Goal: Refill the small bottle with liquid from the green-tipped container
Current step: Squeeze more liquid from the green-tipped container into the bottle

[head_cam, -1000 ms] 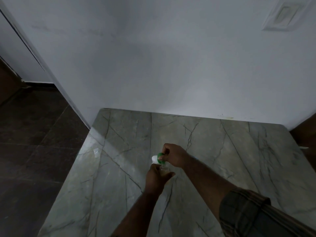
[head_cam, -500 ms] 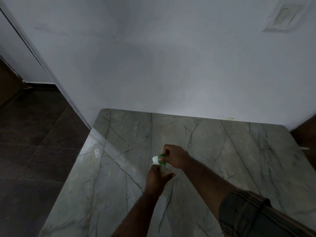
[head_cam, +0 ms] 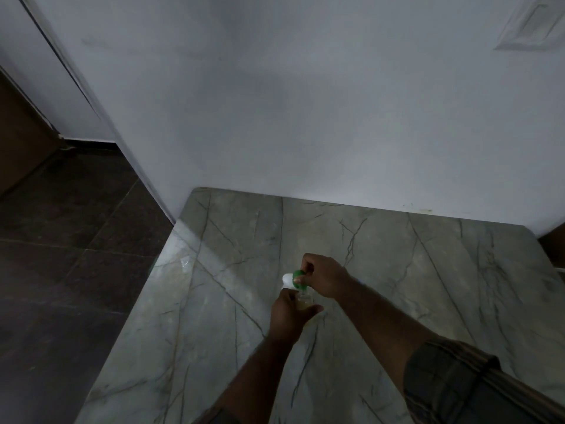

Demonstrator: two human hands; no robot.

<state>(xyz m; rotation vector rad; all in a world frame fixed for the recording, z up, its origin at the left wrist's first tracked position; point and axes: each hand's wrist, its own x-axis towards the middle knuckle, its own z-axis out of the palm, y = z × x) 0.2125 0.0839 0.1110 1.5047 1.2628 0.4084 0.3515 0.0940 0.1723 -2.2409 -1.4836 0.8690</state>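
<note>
A small clear bottle point(head_cam: 304, 299) is gripped by left hand point(head_cam: 287, 315); white green-tipped container point(head_cam: 292, 278) is clutched above it by right hand point(head_cam: 322, 275).

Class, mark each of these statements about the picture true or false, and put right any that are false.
1. The hands work over a grey-green veined stone table. True.
2. The left hand grips the small clear bottle. True.
3. The white container with a green tip lies flat on the table, untouched. False: the right hand holds it over the bottle.
4. The floor beside the table is white. False: the tiled floor is dark.
</note>
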